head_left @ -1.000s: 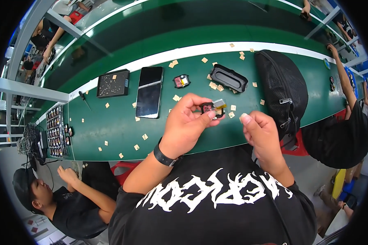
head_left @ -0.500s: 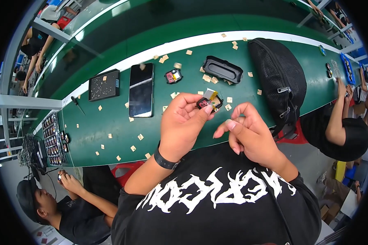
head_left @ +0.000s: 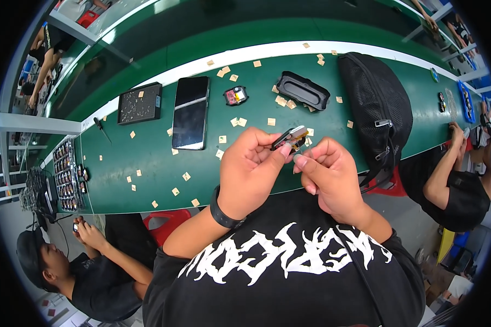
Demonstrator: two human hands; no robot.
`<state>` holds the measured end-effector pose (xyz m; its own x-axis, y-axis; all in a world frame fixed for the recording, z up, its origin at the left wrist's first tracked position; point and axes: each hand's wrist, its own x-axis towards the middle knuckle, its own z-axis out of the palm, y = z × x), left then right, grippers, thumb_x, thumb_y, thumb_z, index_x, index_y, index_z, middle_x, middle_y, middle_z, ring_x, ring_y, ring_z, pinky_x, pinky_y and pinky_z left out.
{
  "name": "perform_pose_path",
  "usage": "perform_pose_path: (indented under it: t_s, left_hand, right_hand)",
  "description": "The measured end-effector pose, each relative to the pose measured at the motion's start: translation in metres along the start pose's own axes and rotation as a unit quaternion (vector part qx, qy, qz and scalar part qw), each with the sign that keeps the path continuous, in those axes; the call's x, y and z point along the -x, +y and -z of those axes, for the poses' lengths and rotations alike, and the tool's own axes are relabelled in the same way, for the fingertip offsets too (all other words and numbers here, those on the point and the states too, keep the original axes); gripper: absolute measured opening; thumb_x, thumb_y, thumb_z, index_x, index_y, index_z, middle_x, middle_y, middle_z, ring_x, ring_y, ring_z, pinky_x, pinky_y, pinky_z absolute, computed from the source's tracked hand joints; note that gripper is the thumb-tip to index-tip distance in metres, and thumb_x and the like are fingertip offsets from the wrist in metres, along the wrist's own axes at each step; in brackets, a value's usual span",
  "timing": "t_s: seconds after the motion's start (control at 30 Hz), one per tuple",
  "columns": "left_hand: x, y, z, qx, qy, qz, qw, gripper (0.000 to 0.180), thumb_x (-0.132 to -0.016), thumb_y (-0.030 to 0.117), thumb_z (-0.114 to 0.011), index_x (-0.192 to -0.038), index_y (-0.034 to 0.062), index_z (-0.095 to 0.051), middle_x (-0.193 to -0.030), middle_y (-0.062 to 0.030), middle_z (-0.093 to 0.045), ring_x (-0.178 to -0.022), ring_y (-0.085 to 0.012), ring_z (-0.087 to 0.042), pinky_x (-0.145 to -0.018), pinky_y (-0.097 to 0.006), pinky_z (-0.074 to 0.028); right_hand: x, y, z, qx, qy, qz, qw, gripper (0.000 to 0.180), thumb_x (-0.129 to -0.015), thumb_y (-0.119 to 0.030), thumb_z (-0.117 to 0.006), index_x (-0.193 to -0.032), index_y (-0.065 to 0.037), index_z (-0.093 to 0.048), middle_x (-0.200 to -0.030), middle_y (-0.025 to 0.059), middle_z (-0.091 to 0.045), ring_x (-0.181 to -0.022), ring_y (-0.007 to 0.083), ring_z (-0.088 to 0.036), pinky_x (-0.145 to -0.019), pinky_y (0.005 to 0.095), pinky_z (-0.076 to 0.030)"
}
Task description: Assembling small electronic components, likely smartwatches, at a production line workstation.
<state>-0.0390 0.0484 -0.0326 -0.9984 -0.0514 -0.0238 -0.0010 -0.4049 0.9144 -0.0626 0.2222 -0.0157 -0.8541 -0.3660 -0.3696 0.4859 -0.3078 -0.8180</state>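
My left hand (head_left: pixel 249 170) is closed around a small opened smartwatch case (head_left: pixel 280 141), tilted on its side above the bench edge. A silver battery-like piece (head_left: pixel 298 132) with yellow tape stands up out of the case. My right hand (head_left: pixel 335 177) is close against the right side of the case, thumb and fingertips pinched together. Whatever is between those fingertips is too small or hidden to tell. A second opened watch case (head_left: pixel 235 96), with red and yellow parts showing, lies on the bench beyond my hands.
Small beige paper squares are scattered over the green bench (head_left: pixel 125 193). A phone (head_left: pixel 191 113), a black box of tiny parts (head_left: pixel 140 103) and a screwdriver (head_left: pixel 102 131) lie left. Right are a black tray (head_left: pixel 304 91) and bag (head_left: pixel 373 109). A watch-part tray (head_left: pixel 68 174) sits far left; co-workers sit both sides.
My right hand has come in to the watch case, its fingers closing to a pinch. The case has tilted up in my left hand. The view has shifted slightly.
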Motion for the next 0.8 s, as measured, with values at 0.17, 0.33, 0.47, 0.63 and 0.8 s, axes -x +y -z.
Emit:
perform_pose_path:
  t_s: [0.17, 0.33, 0.47, 0.63, 0.8]
  left_hand:
    - [-0.003, 0.010, 0.003, 0.100, 0.017, 0.131, 0.986, 0.012, -0.099, 0.002, -0.062, -0.108, -0.0002, -0.054, -0.111, -0.0144, -0.068, -0.100, -0.0225, -0.072, -0.085, -0.032, -0.062]
    - [-0.003, 0.013, 0.001, 0.078, 0.014, 0.130, 0.988, 0.011, -0.099, 0.001, -0.060, -0.107, -0.0002, -0.053, -0.111, -0.0163, -0.068, -0.104, -0.0241, -0.072, -0.085, -0.031, -0.062]
    - [0.001, 0.010, -0.002, 0.038, 0.016, 0.080, 0.996, 0.011, -0.098, -0.002, -0.060, -0.107, -0.0012, -0.053, -0.111, -0.0164, -0.068, -0.103, -0.0217, -0.071, -0.086, -0.031, -0.062]
    - [0.009, 0.008, -0.011, 0.004, 0.007, -0.024, 1.000, 0.012, -0.098, -0.004, -0.062, -0.108, -0.0057, -0.055, -0.109, -0.0136, -0.068, -0.099, -0.0139, -0.068, -0.083, -0.027, -0.058]
    - [0.008, 0.009, -0.001, 0.005, -0.001, 0.025, 1.000, 0.010, -0.098, -0.002, -0.061, -0.106, -0.0032, -0.054, -0.109, -0.0142, -0.068, -0.100, -0.0164, -0.069, -0.086, -0.031, -0.060]
  right_hand:
    - [-0.001, -0.001, 0.011, 0.051, -0.001, 0.078, 0.996, 0.019, -0.095, -0.004, -0.070, -0.095, -0.002, -0.051, -0.085, 0.0123, -0.067, -0.055, 0.0079, -0.056, -0.047, 0.0214, -0.040]
    - [0.005, -0.021, 0.015, 0.150, -0.024, 0.090, 0.984, 0.016, -0.097, -0.006, -0.068, -0.098, 0.000, -0.052, -0.084, 0.0085, -0.066, -0.061, 0.0076, -0.059, -0.053, 0.0202, -0.046]
    - [0.012, -0.028, 0.006, 0.214, -0.034, 0.044, 0.975, 0.015, -0.098, -0.007, -0.066, -0.099, 0.000, -0.053, -0.084, 0.0076, -0.067, -0.062, 0.0077, -0.061, -0.053, 0.0203, -0.046]
    - [0.007, -0.019, 0.002, 0.144, -0.004, -0.014, 0.989, 0.014, -0.099, -0.009, -0.065, -0.097, -0.001, -0.054, -0.084, 0.0081, -0.068, -0.062, 0.0085, -0.063, -0.051, 0.0203, -0.046]
    - [0.009, -0.011, 0.001, 0.130, -0.005, 0.018, 0.991, 0.013, -0.099, -0.008, -0.065, -0.098, -0.001, -0.054, -0.084, 0.0093, -0.069, -0.061, 0.0087, -0.063, -0.049, 0.0196, -0.043]
